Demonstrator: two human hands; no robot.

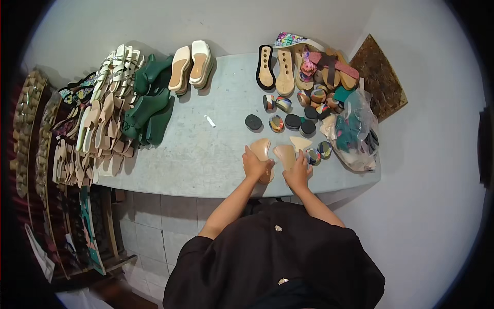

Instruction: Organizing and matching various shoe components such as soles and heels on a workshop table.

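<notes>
Tan and glossy, a curved piece (260,147) sits in the grip of the left hand (254,166), its flared end pointing away from the person. Another tan surface (266,177) shows below that hand; whether it belongs to the same piece, I cannot tell. The right hand (297,176) is closed on the side of a beige flared piece (283,154). The hands are near each other but apart, both over the front part of the pale table (206,165). Just beyond the right hand lies a cream pointed scrap (300,142), with rounded multicoloured blocks (324,150) beside it and black blocks (253,122) farther back. To the right rests a clear plastic bag (355,136) of mixed pieces; behind the blocks lie soles with holes (284,74). Toward the left are a small white stick (210,121), cream shoes (180,67), dark green shoes (149,113) and heaped pale sandals (105,123)
</notes>
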